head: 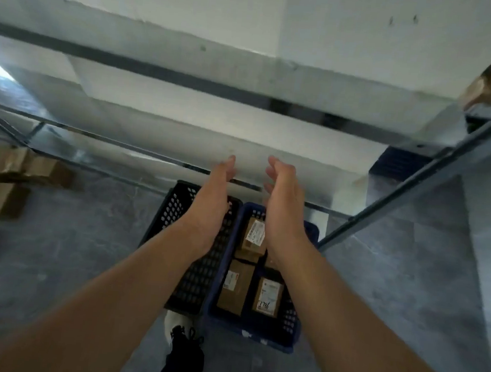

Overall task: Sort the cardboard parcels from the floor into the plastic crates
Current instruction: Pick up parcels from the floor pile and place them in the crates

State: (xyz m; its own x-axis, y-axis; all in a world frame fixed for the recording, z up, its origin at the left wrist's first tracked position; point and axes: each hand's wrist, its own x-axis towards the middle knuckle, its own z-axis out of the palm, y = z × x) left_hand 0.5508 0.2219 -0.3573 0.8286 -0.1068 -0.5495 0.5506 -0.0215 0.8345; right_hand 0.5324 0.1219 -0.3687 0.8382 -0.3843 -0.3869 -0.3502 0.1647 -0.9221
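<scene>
Hovering empty, fingers straight, left hand [218, 189] and right hand [281, 201] could misfile nine-o'clock parcels [3, 191], since black crate [172, 209] and blue crate [251, 330] touch.

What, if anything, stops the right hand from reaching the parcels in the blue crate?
Probably yes, it can reach: the right hand is open and holds nothing, the blue crate has no lid, and its parcels lie uncovered below.
</scene>
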